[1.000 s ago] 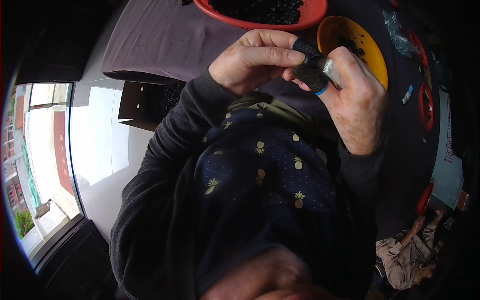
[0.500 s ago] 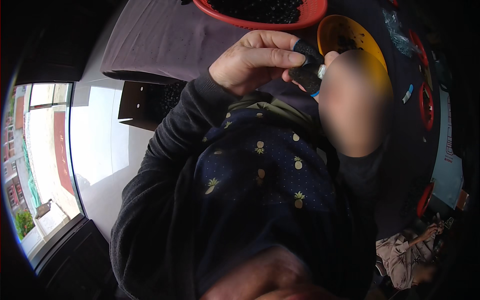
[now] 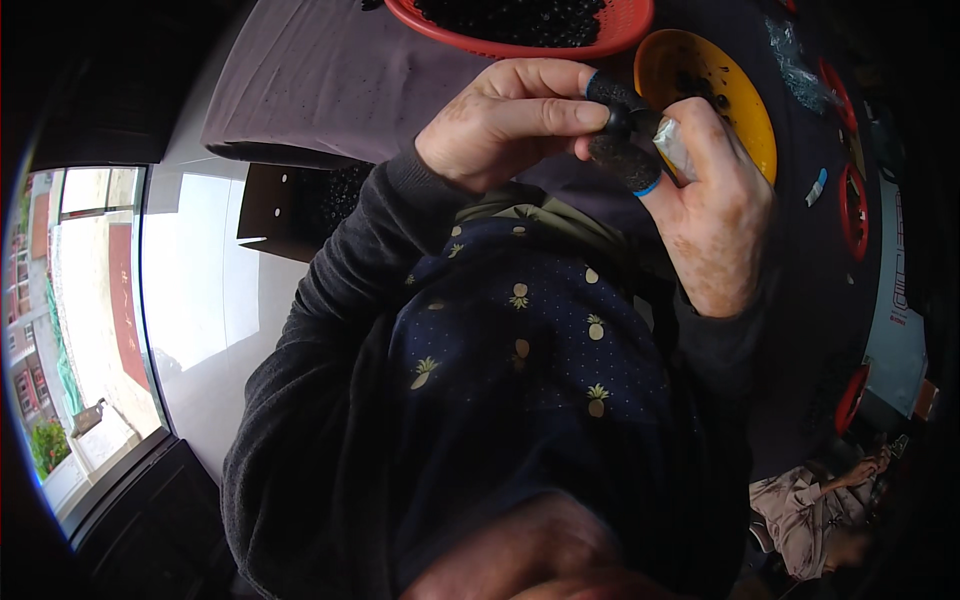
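My left hand (image 3: pixel 515 118) is closed in a pinch, with a small round black piece (image 3: pixel 618 122) between thumb and index finger. A black finger cot (image 3: pixel 612 90) with a blue rim covers that index fingertip. Close against it, my right hand (image 3: pixel 722 205) is closed around a small tool with a whitish wrapped handle (image 3: pixel 676 150). The tool's working end, dark and partly hidden, points at the black piece. My right thumb wears a similar black finger cot (image 3: pixel 622 163). Just beyond my right hand stands a yellow bowl (image 3: pixel 755 125) with some dark pieces inside.
A red plastic basket (image 3: pixel 640 30) full of small black pieces stands at the far edge, on the purple-grey cloth (image 3: pixel 330 80). An open cardboard box (image 3: pixel 265 212) with dark pieces sits below at left. Clear plastic (image 3: pixel 792 65) lies at right. Another person (image 3: pixel 815 505) shows at lower right.
My right hand, blurred before, now shows clearly and has tilted, with more of the wrapped handle in sight. My left hand has barely moved.
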{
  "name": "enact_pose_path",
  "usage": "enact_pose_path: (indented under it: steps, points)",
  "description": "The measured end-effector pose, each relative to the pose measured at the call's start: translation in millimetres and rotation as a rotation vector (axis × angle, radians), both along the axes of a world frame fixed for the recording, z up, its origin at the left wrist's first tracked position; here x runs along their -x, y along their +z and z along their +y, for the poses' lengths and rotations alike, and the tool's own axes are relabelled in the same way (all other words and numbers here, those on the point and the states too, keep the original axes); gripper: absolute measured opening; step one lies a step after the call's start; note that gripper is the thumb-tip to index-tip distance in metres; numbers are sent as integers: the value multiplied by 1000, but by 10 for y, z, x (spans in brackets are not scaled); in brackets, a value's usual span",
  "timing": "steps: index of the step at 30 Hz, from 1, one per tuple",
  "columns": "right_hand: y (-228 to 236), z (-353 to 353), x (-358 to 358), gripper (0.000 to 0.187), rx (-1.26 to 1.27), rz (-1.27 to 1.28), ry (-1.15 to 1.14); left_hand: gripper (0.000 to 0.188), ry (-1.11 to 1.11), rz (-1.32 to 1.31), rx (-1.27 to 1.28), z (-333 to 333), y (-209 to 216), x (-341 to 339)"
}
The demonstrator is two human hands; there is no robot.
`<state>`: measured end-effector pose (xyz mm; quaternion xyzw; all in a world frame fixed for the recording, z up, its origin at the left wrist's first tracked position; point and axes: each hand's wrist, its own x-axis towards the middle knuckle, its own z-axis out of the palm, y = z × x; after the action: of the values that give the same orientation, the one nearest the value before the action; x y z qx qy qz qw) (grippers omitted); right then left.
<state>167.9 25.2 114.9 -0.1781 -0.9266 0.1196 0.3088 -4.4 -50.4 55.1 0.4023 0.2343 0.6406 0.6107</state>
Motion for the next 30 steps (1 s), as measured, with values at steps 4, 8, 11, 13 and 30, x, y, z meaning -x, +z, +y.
enact_pose_path:
  steps: [4, 8, 11, 13, 30]
  points:
    - [-19, -7, 10, 30, 44, 2, -9, 27, -9, 9, -10, 11, -25, 16]
    - [-34, 3, 7, 32, 34, -36, -2, 28, 15, 19, -10, 2, -13, 2]
    - [-30, 10, -3, 32, 39, -33, -1, 28, 12, 29, -5, 8, -13, -4]
    - [-28, 8, -5, 32, 28, -33, 5, 27, 13, 35, -17, -1, -1, -3]
    - [-15, -17, -4, 28, -72, -49, 5, 26, -4, 11, -17, 5, 20, -36]
